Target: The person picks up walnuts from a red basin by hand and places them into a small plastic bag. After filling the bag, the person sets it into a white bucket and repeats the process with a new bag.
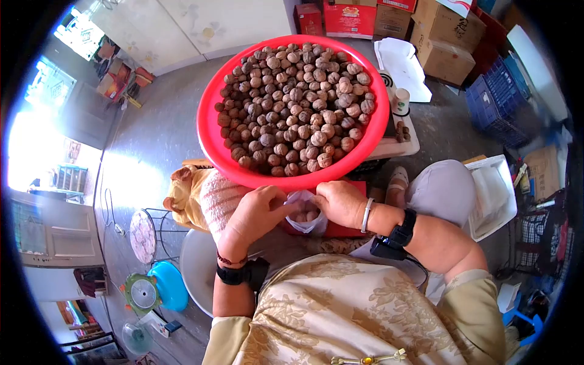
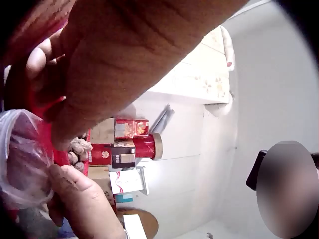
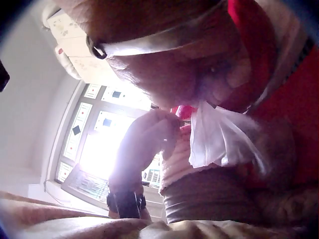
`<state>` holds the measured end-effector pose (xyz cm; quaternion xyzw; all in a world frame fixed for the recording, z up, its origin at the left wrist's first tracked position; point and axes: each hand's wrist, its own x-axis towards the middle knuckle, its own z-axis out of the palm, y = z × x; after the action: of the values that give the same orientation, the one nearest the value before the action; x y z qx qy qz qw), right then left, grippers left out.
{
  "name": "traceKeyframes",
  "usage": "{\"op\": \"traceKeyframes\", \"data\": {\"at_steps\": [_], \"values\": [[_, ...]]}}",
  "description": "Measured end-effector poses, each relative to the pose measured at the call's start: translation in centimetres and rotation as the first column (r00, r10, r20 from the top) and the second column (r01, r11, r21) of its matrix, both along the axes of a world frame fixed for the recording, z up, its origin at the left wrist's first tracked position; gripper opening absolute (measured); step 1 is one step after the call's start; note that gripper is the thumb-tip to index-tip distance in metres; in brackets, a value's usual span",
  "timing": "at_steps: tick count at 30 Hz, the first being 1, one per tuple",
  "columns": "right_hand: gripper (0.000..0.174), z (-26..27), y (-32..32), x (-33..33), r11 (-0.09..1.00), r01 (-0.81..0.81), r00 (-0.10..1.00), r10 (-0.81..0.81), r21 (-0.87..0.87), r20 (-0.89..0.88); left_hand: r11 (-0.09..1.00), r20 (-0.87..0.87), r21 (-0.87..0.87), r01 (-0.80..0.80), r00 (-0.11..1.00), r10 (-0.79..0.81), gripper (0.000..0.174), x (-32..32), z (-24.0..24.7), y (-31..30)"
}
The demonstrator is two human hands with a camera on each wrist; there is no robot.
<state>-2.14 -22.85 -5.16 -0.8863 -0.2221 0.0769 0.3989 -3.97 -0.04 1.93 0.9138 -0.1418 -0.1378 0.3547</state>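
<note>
Walnuts fill a big red basin. Just below its near rim, a thin clear plastic bag stands with its mouth open and several walnuts inside. My left hand holds the left side of the bag's mouth, thumb reaching over the edge. On the opposite side my right hand pinches the rim; its thumb and finger show against the bag in the left wrist view. White folds of the bag hang below my right hand in the right wrist view.
A white tray lies right of the knee, and a white foam piece beyond the basin. Cardboard boxes and a blue crate stand at the back right. At left are a round stool and blue basin.
</note>
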Motion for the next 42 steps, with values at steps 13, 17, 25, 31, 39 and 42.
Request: {"op": "traceKeyframes", "data": {"at_steps": [13,17,25,31,39,42], "values": [[0.021,0.9,-0.9,0.0,0.954,-0.248,0.955,0.270,-0.166,0.125,0.955,0.091,-0.277,-0.103,0.987,0.133,0.038,-1.5,-7.5,-0.4],[0.021,1.9,-1.0,0.1,0.946,-0.296,0.928,0.318,-0.133,0.196,0.961,-0.116,-0.258,-0.104,0.990,0.076,0.038,-2.4,-5.2,-0.2],[0.033,4.1,-0.7,-0.1,0.970,-0.238,0.955,0.244,-0.056,0.168,0.854,-0.476,-0.344,-0.390,0.856,0.200,0.015,-2.5,-4.2,-0.4],[0.066,2.5,-0.3,-1.2,0.849,-0.366,0.907,0.233,-0.382,-0.351,0.794,-0.462,-0.386,-0.470,0.844,0.274,0.015,-2.2,-5.3,-0.9],[0.033,1.2,-0.4,-1.0,0.976,-0.181,0.969,0.155,-0.121,-0.194,0.776,-0.496,-0.384,-0.500,0.821,0.284,0.015,-2.2,-4.1,0.0],[0.027,2.5,-0.5,-0.8,0.982,-0.187,0.964,0.189,0.030,-0.188,0.771,-0.517,-0.383,-0.510,0.809,0.279,0.015,-2.5,-2.8,0.5]]}}
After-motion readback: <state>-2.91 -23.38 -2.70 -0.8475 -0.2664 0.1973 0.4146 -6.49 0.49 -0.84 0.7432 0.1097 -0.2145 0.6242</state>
